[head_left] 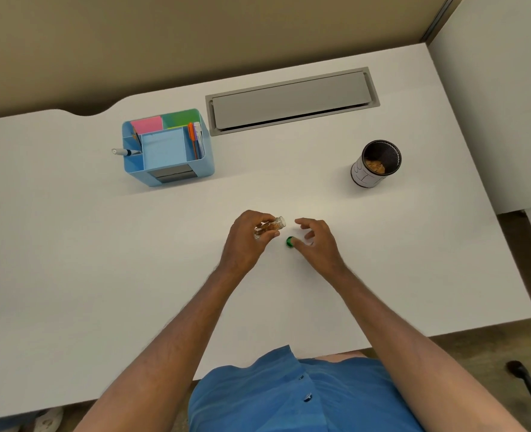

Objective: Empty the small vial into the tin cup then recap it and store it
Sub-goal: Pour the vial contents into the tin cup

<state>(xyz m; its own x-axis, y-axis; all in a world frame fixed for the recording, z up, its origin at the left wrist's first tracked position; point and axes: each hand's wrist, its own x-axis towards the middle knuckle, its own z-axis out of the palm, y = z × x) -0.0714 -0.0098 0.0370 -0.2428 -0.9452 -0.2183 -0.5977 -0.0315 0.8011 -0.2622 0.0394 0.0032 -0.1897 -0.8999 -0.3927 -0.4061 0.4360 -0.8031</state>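
Observation:
My left hand [248,236] grips a small clear vial [273,225] with brownish contents, tilted so that its uncapped mouth points right. My right hand [317,241] is just right of it, thumb and a finger pinching the green cap [289,242] low over the white desk [102,244]. The tin cup [376,165], a black mesh-lined cylinder with a white patterned outside, stands upright at the far right with some brown bits in its bottom. It is well apart from both hands.
A blue desk organiser [167,148] with sticky notes, pens and a marker stands at the back left. A grey cable hatch [292,99] is set into the desk behind. The desk's front edge runs close to my body.

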